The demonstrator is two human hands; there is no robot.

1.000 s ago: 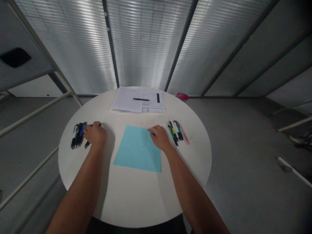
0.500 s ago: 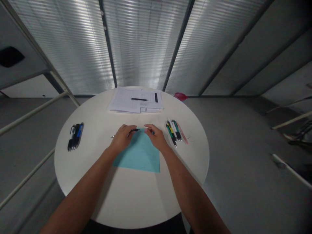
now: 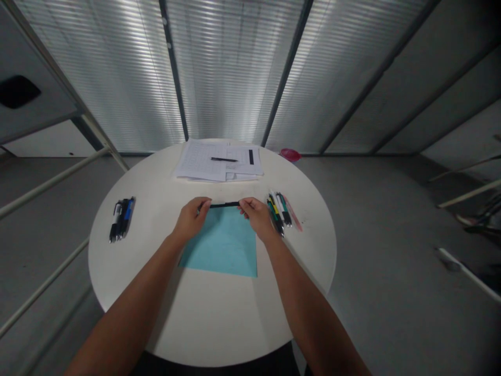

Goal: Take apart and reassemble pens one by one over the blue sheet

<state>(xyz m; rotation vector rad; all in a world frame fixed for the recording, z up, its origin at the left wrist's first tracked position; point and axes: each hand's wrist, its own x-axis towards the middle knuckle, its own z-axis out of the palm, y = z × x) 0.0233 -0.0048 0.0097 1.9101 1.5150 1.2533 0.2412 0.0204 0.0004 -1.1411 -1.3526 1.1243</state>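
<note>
A slim black pen (image 3: 225, 204) lies level between my two hands, at the far edge of a light blue sheet of paper (image 3: 222, 243). My left hand (image 3: 190, 219) is closed on its left end, and my right hand (image 3: 256, 216) pinches the right end. Both ends of the pen are hidden by the fingers. Just right of my right hand, several pens (image 3: 287, 209) with green, yellow and white parts lie in a group.
The round white table (image 3: 215, 318) also bears printed papers (image 3: 199, 162) at the back, with a black pen (image 3: 224, 159) on top. More pens (image 3: 121, 219) lie at the left. A metal frame (image 3: 55, 176) stands left, and a pink object (image 3: 290, 154) shows behind the table.
The pen, tilted in my left hand before, is now level and gripped at both ends. My right hand has shifted slightly right and my left hand slightly left.
</note>
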